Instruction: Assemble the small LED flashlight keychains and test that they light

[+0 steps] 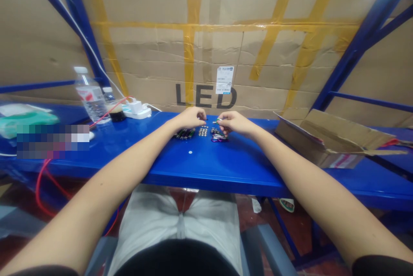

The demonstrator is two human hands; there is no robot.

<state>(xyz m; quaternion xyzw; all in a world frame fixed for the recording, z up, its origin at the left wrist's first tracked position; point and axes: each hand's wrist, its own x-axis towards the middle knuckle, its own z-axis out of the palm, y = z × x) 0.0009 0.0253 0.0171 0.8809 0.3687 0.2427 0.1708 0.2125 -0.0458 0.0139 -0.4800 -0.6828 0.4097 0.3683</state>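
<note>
At the back of the blue table my left hand [192,117] is closed in a pinch, with a small dark piece just at its fingertips. Facing it a short way to the right, my right hand [232,122] pinches a small green and silver metal piece [218,121]. Between and below the hands lie several small shiny round metal pieces [203,131] in rows. Several dark slim pieces with green glints [185,134] lie under my left wrist. Below my right fingers is a small pile of metal clip-like pieces [219,137], one of them purple.
A blue table [206,168] spans the view before a large taped cardboard sheet [148,60]. An open cardboard box [318,138] stands at right. Left are a water bottle [91,97], a dark bottle [116,114], a white power strip [138,111] and red cable. A white dot [190,152] lies in front.
</note>
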